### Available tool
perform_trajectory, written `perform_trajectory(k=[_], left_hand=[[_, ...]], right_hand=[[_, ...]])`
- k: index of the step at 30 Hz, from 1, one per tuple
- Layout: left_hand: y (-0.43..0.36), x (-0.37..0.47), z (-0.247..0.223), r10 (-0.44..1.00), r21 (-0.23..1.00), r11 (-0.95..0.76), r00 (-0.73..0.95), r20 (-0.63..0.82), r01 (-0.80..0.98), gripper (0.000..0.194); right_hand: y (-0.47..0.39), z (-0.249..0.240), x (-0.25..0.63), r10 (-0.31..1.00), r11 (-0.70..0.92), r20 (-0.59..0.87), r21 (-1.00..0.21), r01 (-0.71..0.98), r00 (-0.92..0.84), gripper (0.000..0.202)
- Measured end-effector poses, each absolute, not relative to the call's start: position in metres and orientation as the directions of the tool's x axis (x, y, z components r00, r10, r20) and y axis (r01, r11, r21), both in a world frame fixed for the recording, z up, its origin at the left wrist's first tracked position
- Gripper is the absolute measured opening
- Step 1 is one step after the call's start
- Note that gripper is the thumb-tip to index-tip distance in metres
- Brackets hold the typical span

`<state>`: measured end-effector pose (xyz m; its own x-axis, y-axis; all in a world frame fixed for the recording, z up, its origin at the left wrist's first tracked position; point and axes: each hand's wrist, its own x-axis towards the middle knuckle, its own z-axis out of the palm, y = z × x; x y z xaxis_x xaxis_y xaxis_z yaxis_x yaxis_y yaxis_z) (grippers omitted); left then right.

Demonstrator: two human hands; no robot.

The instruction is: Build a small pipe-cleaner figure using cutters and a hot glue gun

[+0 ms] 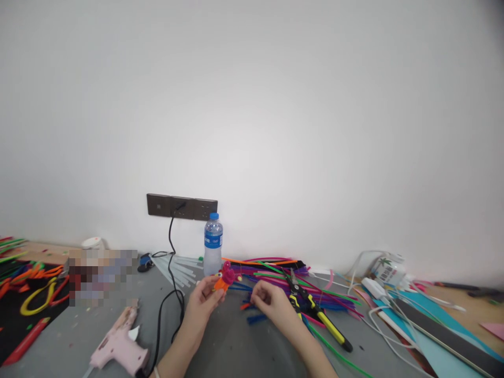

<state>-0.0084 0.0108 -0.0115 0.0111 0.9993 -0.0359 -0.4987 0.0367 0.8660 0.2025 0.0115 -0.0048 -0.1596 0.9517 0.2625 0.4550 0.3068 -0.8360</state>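
Observation:
My left hand (205,300) pinches a small orange and magenta pipe-cleaner figure (226,278), holding it up over the grey table (232,352). Just right of the figure is my right hand (271,302), its fingers curled together near the thumb; whether something small sits between the fingertips is too small to tell. The two hands are apart. Behind my right hand lies a loose heap of coloured pipe cleaners (326,299), mostly purple, blue and magenta. Yellow and black pliers (328,328) rest on the heap's front right side.
A water bottle (213,254) stands behind my left hand. A pink glue gun (120,349), black cable (159,320) and translucent sticks (177,273) are at left. White cables (388,336), a labelled jar (388,269) and blue sheets (449,352) lie right. A socket panel (189,207) is on the wall.

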Motion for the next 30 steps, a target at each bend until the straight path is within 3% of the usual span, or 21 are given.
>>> perform_trajectory(k=[5,12,23,30], left_hand=[[0.011,-0.007,-0.015,0.999,0.894,0.045,0.032,-0.034,-0.445,0.045],[0.011,-0.005,-0.016,0.997,0.914,0.059,0.061,-0.037,-0.401,0.047],[0.009,-0.001,-0.02,0.994,0.932,0.062,0.106,-0.026,-0.357,0.046],[0.008,0.001,-0.019,0.992,0.908,0.101,0.115,-0.059,-0.408,0.046]], right_hand=[[0.017,0.004,0.216,0.95,0.311,0.308,-0.924,0.223,-0.05,0.018],[0.016,0.011,0.22,0.974,0.225,0.225,-0.974,-0.013,0.023,0.041],[0.017,0.01,0.228,0.993,0.118,0.118,-0.993,-0.005,-0.021,0.044],[0.014,0.013,0.219,0.964,0.264,0.265,-0.952,0.152,-0.014,0.036]])
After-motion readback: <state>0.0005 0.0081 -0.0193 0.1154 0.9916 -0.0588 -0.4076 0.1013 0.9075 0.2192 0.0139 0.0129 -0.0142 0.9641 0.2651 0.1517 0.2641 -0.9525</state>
